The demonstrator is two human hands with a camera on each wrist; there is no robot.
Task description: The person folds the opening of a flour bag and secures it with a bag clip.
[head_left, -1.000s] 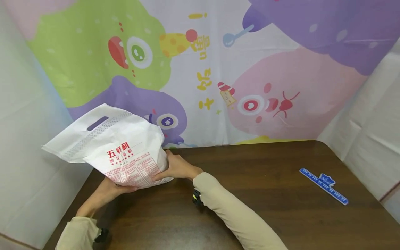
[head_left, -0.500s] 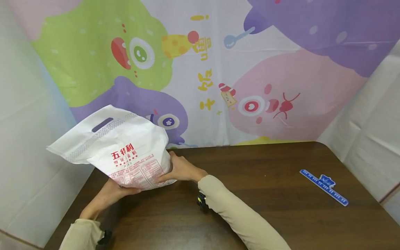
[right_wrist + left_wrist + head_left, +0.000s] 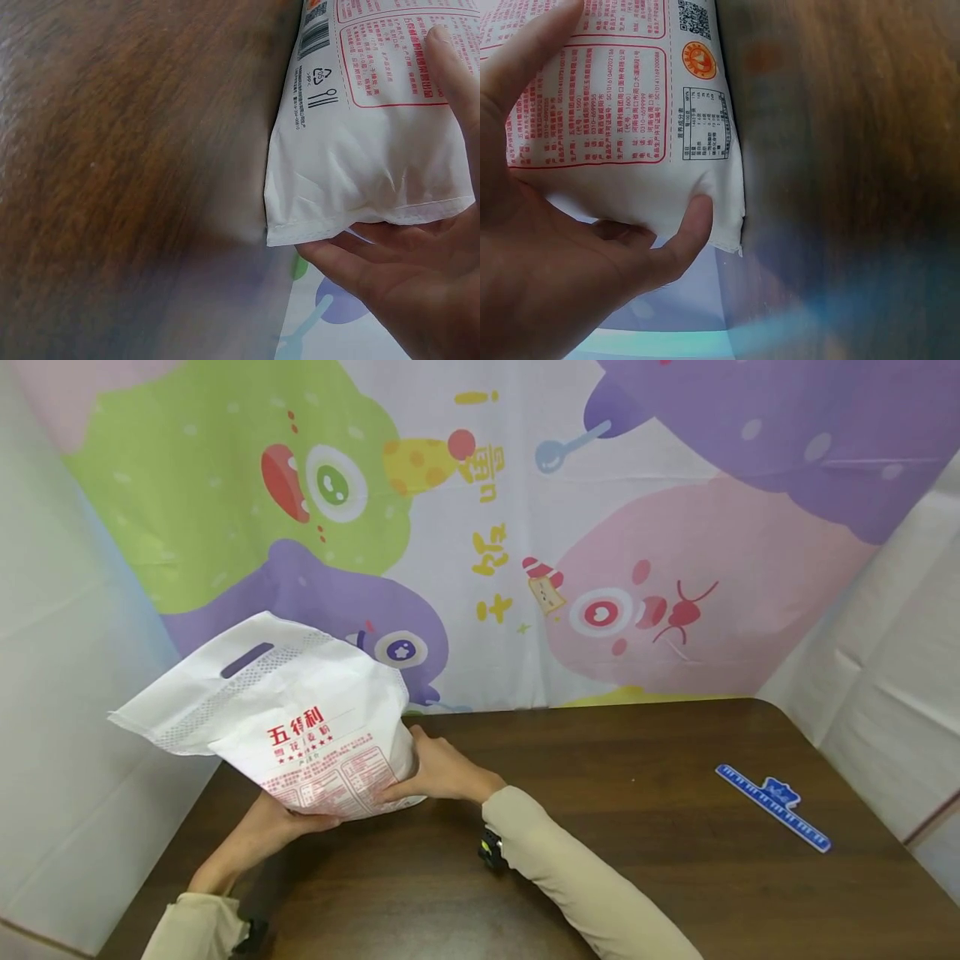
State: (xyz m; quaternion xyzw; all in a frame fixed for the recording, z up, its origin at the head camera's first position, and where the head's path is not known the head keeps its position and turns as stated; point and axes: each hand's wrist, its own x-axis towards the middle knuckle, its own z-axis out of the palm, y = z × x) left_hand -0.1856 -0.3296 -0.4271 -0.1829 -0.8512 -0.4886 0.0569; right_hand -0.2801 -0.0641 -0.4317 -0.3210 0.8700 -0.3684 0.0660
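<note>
A white flour bag (image 3: 322,718), printed in red, leans tilted to the left over the table, with its cut-out handle at the upper left. My left hand (image 3: 258,835) grips its lower left side. In the left wrist view the thumb of the left hand (image 3: 562,255) lies across the printed face, and other fingers press the white side. On the lower right my right hand (image 3: 442,768) holds the bag, thumb over the print in front. The right wrist view has fingers of the right hand (image 3: 405,270) under the sealed edge. Whether the bag touches the table is hard to tell.
On the right of the brown wooden table (image 3: 585,810) lies a long blue clip (image 3: 774,806) with a piano-key pattern. A cartoon-printed curtain (image 3: 525,652) hangs behind the table. White cloth walls (image 3: 67,635) stand at both sides.
The flour bag and both hands have shifted slightly to the right over the last second. Both hands keep their hold on it.
</note>
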